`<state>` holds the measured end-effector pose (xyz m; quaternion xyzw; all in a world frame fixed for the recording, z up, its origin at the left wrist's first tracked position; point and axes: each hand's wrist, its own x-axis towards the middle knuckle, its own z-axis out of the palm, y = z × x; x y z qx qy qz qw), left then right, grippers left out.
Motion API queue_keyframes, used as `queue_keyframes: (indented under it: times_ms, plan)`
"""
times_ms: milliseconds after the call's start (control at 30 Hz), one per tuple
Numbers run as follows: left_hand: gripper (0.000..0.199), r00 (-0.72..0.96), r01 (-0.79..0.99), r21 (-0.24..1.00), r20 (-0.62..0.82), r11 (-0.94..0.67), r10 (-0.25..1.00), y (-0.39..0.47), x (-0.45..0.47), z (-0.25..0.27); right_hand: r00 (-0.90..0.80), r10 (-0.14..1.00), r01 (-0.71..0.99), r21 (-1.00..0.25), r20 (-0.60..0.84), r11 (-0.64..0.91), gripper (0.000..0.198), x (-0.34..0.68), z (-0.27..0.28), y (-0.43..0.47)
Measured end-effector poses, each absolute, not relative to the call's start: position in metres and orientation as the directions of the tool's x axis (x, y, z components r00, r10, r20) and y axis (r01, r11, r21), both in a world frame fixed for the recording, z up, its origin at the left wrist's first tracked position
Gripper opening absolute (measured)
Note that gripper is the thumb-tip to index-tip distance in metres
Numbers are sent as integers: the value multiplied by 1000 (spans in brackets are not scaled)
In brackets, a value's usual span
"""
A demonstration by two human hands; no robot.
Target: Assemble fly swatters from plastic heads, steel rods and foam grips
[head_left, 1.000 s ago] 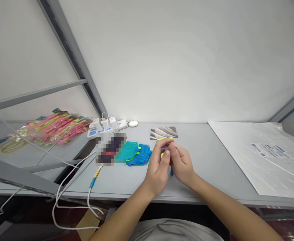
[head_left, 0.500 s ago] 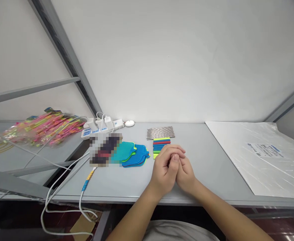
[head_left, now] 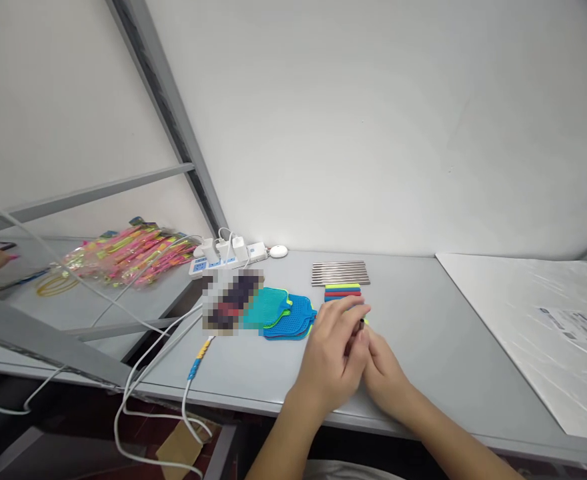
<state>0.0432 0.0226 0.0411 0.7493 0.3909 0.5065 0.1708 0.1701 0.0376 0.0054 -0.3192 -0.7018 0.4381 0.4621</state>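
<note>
Left hand [head_left: 327, 357] shifted, dark tip [head_left: 361, 324] now showing; bags [head_left: 111, 271] hold pink items [head_left: 134, 249].

Over the remote feed I count one power strip [head_left: 226, 261], at least three white plugs [head_left: 240, 249], one white oval case [head_left: 278, 251], at least four mesh paddles [head_left: 296, 317] and at least four coloured tubes [head_left: 342, 294] showing, metal rods [head_left: 341, 273] too closely laid to tally.

Rods [head_left: 341, 273]: shiny, smooth metal
Tubes [head_left: 342, 294]: smooth, matt plastic
Swatter heads [head_left: 293, 316]: perforated, matt plastic
Tabletop [head_left: 408, 313]: smooth, low-sheen
Packets [head_left: 133, 255]: glossy, crinkled clear plastic
</note>
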Motion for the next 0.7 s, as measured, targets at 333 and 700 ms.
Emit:
queue_keyframes:
  times_ms: [333, 700]
  plan:
    - [43, -190, 929, 370, 468, 4, 863, 21, -62, 13, -283, 897, 438, -787, 338, 435, 18, 188, -21, 17]
    - [31, -155, 937, 349, 446, -12, 881, 23, -69, 1, -241, 802, 559, -597, 547, 575, 38, 217, -28, 18]
